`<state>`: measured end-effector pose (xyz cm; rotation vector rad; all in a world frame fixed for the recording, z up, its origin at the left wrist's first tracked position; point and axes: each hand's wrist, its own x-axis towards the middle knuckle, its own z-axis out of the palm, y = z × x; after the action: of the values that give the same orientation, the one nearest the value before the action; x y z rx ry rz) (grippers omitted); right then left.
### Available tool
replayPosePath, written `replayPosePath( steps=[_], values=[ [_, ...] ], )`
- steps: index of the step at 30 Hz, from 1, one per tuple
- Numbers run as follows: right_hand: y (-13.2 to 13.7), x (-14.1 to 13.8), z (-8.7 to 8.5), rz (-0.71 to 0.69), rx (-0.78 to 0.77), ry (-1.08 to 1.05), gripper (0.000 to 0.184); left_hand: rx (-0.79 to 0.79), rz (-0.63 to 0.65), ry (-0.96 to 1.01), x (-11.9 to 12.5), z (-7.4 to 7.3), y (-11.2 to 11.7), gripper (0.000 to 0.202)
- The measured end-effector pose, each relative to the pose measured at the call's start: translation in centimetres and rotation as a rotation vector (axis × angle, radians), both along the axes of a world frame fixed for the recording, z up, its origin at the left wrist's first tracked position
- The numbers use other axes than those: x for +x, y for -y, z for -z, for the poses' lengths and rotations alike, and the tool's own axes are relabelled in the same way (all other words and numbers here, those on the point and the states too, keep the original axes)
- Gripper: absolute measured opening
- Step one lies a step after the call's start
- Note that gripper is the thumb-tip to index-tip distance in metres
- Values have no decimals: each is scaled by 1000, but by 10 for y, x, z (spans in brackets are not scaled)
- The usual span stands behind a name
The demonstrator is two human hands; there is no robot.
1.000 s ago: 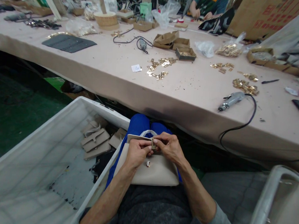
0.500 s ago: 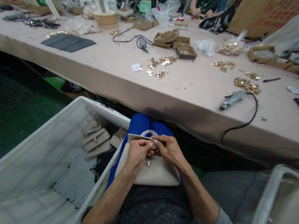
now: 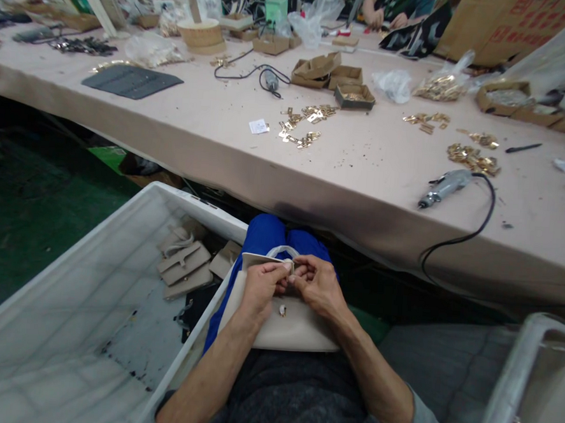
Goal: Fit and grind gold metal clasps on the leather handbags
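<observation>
On my lap lies a cream handbag (image 3: 299, 330) with a pale looped handle (image 3: 282, 251) at its far side. Its flap (image 3: 255, 259) is lifted. My left hand (image 3: 262, 290) pinches the flap's edge between thumb and fingers. Close against it, my right hand (image 3: 319, 284) is closed at the same edge, fingertips curled together; whatever small piece sits between them is hidden. A small metal clasp (image 3: 283, 310) with a whitish cover shows on the bag's front, just below my hands.
A white bin (image 3: 93, 244) at left holds several beige bags (image 3: 186, 263). On the table (image 3: 211, 118) lie gold metal fittings (image 3: 472, 159), a corded electric screwdriver (image 3: 444, 188) and cardboard boxes (image 3: 354, 96). Another person's hands (image 3: 375, 18) work across the table. A grey rail (image 3: 506, 385) stands at right.
My right hand's fingers have shifted slightly at the flap edge, with the fingertips now more curled under. My left hand stays at the flap. The view has turned slightly left.
</observation>
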<state>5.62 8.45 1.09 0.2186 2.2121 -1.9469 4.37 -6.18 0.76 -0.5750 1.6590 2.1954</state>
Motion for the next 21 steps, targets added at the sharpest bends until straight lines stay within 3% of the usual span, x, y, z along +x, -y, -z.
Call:
replayPosePath(
  steps=[11,16,21],
  values=[
    [-2,7,0,18,-11,94,47,76,-60,93,-1,13,-9,33],
    [3,18,7,60,27,91,37,74,-73,96,4,11,-13,30],
    [7,27,11,71,-100,125,38,77,-62,98,8,10,-14,31]
  ],
)
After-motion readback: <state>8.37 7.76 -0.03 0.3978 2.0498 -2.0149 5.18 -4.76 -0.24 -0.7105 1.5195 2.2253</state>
